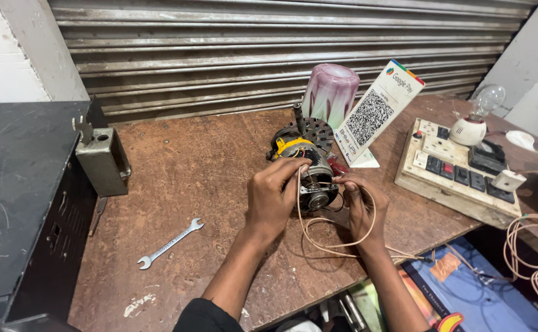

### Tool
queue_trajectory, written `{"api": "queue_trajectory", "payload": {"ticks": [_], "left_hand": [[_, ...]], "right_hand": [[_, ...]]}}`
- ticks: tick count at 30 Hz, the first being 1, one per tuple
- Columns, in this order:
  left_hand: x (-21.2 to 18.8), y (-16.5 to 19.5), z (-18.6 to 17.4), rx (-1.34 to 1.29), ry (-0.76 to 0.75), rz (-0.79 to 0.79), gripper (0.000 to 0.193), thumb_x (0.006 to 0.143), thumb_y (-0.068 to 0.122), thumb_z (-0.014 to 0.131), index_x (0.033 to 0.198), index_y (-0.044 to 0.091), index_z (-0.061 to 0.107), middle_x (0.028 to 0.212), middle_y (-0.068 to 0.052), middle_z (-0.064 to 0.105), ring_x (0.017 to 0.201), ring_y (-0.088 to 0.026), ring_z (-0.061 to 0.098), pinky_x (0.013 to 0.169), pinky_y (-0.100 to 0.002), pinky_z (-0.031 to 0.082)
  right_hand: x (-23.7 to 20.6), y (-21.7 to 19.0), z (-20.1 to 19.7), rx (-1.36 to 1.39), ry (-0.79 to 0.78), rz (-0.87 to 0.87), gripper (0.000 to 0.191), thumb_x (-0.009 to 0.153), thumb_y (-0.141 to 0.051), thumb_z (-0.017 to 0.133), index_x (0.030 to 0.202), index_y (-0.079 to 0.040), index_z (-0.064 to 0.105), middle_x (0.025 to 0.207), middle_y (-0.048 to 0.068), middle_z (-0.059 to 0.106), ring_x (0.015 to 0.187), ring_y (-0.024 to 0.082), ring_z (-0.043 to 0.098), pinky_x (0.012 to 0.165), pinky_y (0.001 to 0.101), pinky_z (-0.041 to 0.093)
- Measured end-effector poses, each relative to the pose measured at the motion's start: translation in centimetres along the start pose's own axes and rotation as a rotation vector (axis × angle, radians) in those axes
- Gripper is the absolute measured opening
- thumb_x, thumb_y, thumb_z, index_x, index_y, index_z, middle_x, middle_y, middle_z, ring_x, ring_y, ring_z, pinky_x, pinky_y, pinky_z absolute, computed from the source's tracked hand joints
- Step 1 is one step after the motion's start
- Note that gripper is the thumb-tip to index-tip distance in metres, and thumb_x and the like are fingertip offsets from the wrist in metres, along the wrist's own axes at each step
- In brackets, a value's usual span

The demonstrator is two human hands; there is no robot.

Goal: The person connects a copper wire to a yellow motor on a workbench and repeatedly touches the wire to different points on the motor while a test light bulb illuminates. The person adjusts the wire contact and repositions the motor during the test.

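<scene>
Nearest the camera, a blue book (465,295) is seen below the right forearm, off the edge of the brown surface (219,184), with loops of pale wire (336,237) trailing over it. The wire is curved under the right hand (360,206) and is led up between both hands. The right hand is closed narrowly, its fingertips pinched on the wire just beside the end of the small electric motor (309,169). The left hand (273,197) is curled, its fingers laid over the side of the motor and a strand of wire is passed under its fingertips. The motor is lying on the surface between the two hands, touched by both, its shaft end turned toward the camera.

Well to the left of the left hand, a spanner (170,244) is laid flat on the surface. Farther left, a grey metal bracket (103,161) is set against a black cabinet (17,203). To the right of the right hand, a cream switchboard (459,178) with a bulb (487,101) is placed. Beyond the motor, a perforated metal disc (317,132), a white code stand (376,110) and a pink upturned cup (330,92) are seen, backed by a rolled steel shutter (281,55).
</scene>
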State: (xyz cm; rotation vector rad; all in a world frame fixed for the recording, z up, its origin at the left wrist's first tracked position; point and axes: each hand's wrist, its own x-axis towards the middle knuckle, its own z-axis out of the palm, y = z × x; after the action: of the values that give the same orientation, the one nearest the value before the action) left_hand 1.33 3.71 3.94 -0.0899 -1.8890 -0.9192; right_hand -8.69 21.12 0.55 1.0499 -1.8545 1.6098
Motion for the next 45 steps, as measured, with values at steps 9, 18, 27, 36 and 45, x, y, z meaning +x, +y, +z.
{"api": "queue_trajectory", "payload": {"ticks": [9,18,27,36,45], "left_hand": [[0.35,0.60,-0.13,-0.014,0.009,0.041,0.019,0.095,0.005,0.068,0.112,0.008,0.077,0.108,-0.010,0.078,0.092,-0.022,0.078,0.082,-0.031,0.065],[0.14,0.62,-0.46,-0.009,0.022,0.043,0.020,0.094,0.003,0.068,0.111,0.007,0.077,0.107,-0.011,0.079,0.095,-0.023,0.078,0.084,-0.033,0.063],[-0.19,0.15,-0.39,0.007,0.003,0.025,0.022,0.093,0.000,0.068,0.112,0.007,0.077,0.109,-0.011,0.079,0.096,-0.023,0.079,0.085,-0.033,0.064],[0.22,0.82,-0.51,-0.016,0.017,0.037,0.024,0.093,0.000,0.067,0.113,0.007,0.077,0.111,-0.011,0.078,0.098,-0.024,0.078,0.089,-0.033,0.063],[0.26,1.00,-0.54,-0.033,0.020,0.022,0.022,0.094,0.003,0.067,0.113,0.008,0.077,0.109,-0.010,0.079,0.097,-0.024,0.078,0.086,-0.033,0.063]], "right_hand": [[0.27,0.22,-0.08,0.044,-0.003,-0.021,0.020,0.106,-0.015,0.061,0.106,0.000,0.074,0.092,0.004,0.073,0.068,0.007,0.055,0.059,0.0232,0.043],[0.22,0.12,-0.09,0.021,0.004,-0.031,0.020,0.106,-0.016,0.062,0.105,0.000,0.075,0.090,0.004,0.074,0.066,0.008,0.055,0.058,0.0236,0.044],[0.11,-0.09,-0.19,-0.022,0.016,-0.064,0.019,0.104,-0.015,0.063,0.105,-0.001,0.075,0.094,0.007,0.076,0.069,0.010,0.060,0.060,0.0253,0.047],[0.42,0.52,-0.23,-0.076,-0.003,-0.154,0.018,0.103,-0.015,0.063,0.106,-0.002,0.076,0.102,0.010,0.078,0.095,0.020,0.074,0.085,0.0324,0.058],[0.28,0.63,-0.25,-0.060,0.002,-0.072,0.019,0.103,-0.015,0.063,0.106,-0.003,0.077,0.100,0.009,0.078,0.086,0.018,0.072,0.075,0.0305,0.056]]}}
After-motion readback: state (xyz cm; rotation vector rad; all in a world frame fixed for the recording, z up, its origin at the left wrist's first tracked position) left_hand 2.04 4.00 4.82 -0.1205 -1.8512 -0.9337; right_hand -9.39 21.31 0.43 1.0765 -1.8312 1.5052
